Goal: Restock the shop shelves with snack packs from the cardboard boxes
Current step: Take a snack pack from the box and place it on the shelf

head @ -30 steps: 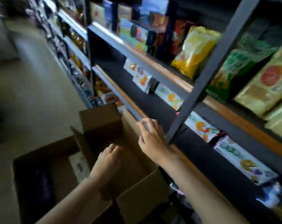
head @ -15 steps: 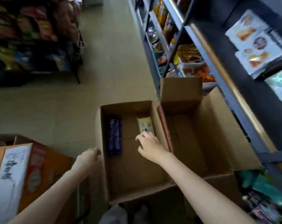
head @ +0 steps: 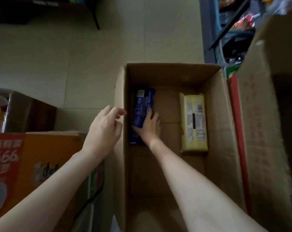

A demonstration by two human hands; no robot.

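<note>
The blue snack pack (head: 142,111) lies at the bottom of the open cardboard box (head: 213,128), along its left wall, and the right hand (head: 149,125) curls its fingers around it. A yellow pack (head: 193,122) lies to the right of that hand, apart from it. The left hand (head: 105,129) hovers just outside the box's left wall, fingers loosely bent, holding nothing. An orange printed carton (head: 33,158) sits left of it.

Tiled floor (head: 91,64) — open cardboard box (head: 215,114), orange carton (head: 46,153) on it.
</note>
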